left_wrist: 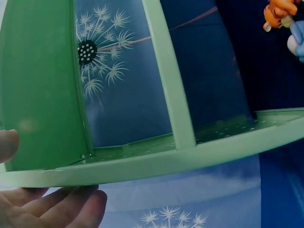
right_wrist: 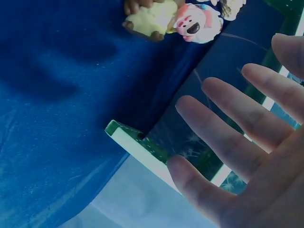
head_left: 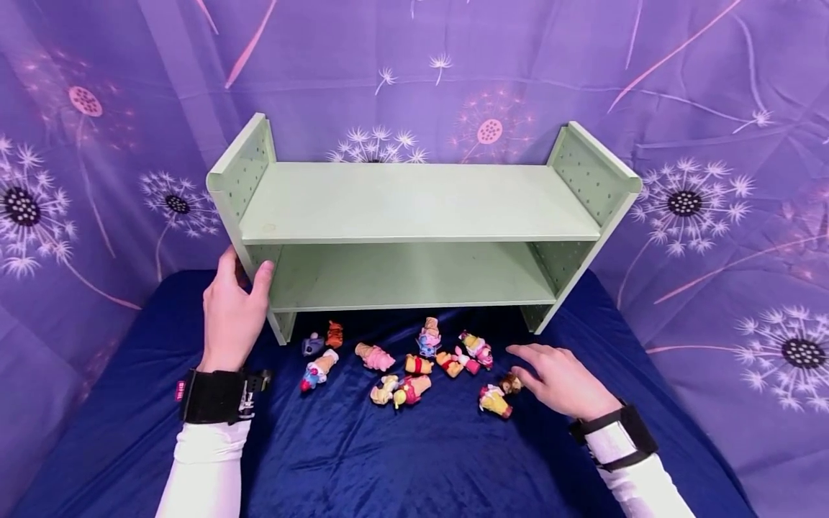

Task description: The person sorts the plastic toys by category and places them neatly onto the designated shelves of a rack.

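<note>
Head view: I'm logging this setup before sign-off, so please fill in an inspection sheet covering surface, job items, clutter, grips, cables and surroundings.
Surface: dark blue cloth, wrinkled in places.
Job items: pale green shelf with two boards; small figurines scattered on the cloth near its front.
Clutter: nothing seen.
Left grip: holds the shelf's left side panel, thumb on the inner side, fingers outside.
Right grip: fingers extended, holding nothing, near the rightmost figurines.
Cables: nothing seen.
Surroundings: purple curtain with dandelion print.
</note>
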Tool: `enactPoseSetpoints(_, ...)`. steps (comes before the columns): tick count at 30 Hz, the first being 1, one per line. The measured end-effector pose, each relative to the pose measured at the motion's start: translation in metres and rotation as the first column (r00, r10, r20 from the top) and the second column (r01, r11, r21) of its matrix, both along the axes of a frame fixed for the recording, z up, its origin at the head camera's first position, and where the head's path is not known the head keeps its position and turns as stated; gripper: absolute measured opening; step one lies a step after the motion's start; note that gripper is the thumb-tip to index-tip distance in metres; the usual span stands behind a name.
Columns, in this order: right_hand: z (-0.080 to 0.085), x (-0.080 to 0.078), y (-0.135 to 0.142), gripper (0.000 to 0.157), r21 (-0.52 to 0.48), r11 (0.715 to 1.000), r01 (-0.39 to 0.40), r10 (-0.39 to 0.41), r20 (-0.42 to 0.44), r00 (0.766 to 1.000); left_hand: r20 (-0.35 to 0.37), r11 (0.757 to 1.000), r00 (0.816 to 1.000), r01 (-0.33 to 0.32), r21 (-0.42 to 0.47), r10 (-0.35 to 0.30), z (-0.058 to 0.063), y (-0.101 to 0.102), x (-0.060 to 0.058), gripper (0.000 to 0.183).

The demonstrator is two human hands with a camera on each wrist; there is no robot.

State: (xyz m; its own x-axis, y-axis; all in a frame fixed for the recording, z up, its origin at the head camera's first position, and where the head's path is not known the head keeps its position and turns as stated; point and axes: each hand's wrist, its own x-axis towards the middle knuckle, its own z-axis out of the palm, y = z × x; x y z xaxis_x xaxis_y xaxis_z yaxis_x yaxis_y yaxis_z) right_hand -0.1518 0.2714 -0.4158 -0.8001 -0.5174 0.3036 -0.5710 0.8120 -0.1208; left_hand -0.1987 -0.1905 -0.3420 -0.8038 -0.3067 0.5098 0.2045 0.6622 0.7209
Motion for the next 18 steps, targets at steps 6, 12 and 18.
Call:
enactPoseSetpoints(6,-0.003,-0.001,-0.002,0.035,0.028,0.999,0.042,-0.043,0.033,0.999,0.026,0.999,0.999,-0.037,-0.009,0.037,-0.004,-0.002,-0.002,0.041)
enactPoseSetpoints(12,-0.010,0.000,-0.001,0.037,0.068,0.996,0.062,-0.067,0.074,0.995,0.089,0.997,0.994,-0.062,-0.056,0.067,-0.014,-0.003,-0.005,0.033)
enactPoseSetpoints(18,-0.018,0.000,0.000,0.039,0.046,0.999,-0.020,0.017,0.069,0.997,0.109,0.996,0.992,-0.061,-0.071,0.068,-0.023,-0.005,-0.007,0.034)
